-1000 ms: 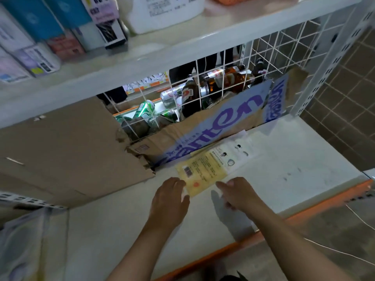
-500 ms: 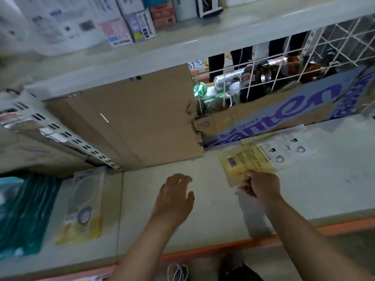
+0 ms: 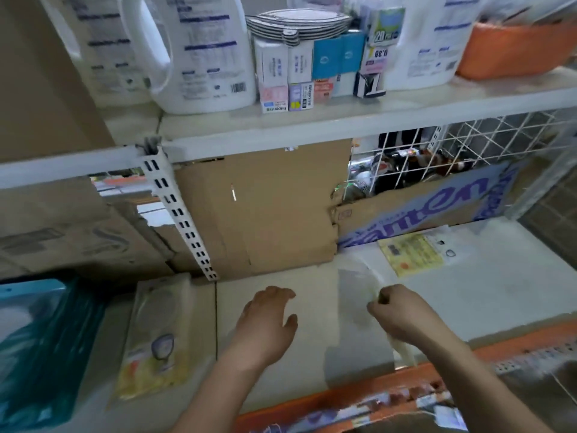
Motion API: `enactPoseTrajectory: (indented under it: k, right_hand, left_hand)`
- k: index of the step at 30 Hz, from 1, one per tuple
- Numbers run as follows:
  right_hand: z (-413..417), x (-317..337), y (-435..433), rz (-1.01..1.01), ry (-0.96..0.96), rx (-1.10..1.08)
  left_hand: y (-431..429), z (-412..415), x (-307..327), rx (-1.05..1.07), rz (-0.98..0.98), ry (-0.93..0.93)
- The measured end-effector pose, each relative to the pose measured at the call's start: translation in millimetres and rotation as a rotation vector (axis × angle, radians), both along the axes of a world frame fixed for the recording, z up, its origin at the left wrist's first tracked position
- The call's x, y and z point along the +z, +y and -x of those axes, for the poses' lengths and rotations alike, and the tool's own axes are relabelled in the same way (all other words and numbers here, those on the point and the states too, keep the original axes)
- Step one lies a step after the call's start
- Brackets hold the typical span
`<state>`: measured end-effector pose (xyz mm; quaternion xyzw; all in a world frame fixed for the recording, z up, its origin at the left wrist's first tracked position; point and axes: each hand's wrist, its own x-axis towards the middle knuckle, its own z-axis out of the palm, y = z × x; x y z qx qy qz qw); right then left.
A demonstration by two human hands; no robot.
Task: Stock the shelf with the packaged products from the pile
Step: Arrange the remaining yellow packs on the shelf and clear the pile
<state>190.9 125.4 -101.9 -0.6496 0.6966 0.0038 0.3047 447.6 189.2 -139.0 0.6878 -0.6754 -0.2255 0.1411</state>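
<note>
Two bare hands reach over the lower shelf board (image 3: 499, 292) in the head view, set apart from each other and neither touching the stocked goods. The left hand (image 3: 268, 320) hovers palm down with its fingers loosely spread and holds nothing. The right hand (image 3: 396, 314) has its fingers curled in; a pale blurred shape shows beside and under it, and it cannot be told whether the hand grips anything. One flat yellow-and-white package (image 3: 412, 254) lies on the board near the back, beyond the right hand and clear of it, its far edge against a strip of cardboard printed with blue letters (image 3: 437, 210). Plain brown cardboard (image 3: 265, 207) lines the back of the bay to the left of that strip, and a white wire grid (image 3: 437, 157) above the strip shows cans and bottles behind it. In the next bay to the left lies another flat pack with a clear front and yellow base (image 3: 156, 339), with a teal packet (image 3: 37, 354) just beside it at the frame edge. On the upper shelf stand white jugs (image 3: 199, 57), a row of small boxes (image 3: 299, 73) and an orange basket (image 3: 512, 48). An orange rail (image 3: 390, 385) runs along the front edge of the lower board.
</note>
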Motion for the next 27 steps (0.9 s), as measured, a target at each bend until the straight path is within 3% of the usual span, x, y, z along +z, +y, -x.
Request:
enactPoseTrajectory:
  k: [5,10,17,21,27]
  right_hand:
    - [-59,-22,26,-0.037,0.089,0.225]
    - [-88,-54,37,-0.053,0.042,0.330]
    - [-35,-75,16,-0.148,-0.073,0.469]
    - [48,-76,-24,-0.105,-0.164,-0.026]
    - [158,-84,-83,-0.058,-0.281,-0.429]
  left_hand:
    - [23,-20,3,0.029,-0.019,0.018]
    - [32,-19,-11,0.064,-0.058,-0.012]
    - [11,30,-28,0.051,-0.084,-0.026]
    - [-17,77,-32,0.034,-0.084,-0.025]
    - [-64,128,-36,0.023,-0.130,-0.004]
